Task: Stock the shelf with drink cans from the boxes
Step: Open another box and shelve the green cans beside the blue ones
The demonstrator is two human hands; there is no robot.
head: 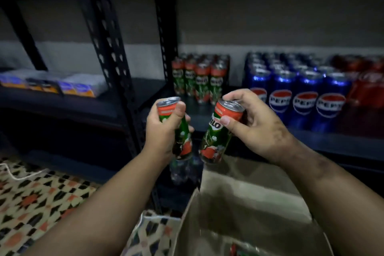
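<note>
Nearest the camera, the open cardboard box [245, 203] lay below both forearms. Above it, the left hand [164, 129] gripped one green Milo can [178, 131] around its middle, while the right hand [251, 122] pinched a second Milo can [218, 133] near its top; both cans' long axes tilted, tops leaning outward from each other. Beyond, the Milo row [199, 79] stood upright on the shelf [207, 118], straight ahead, slightly nearer the right hand. The Pepsi cans [299, 91] stood just right.
</note>
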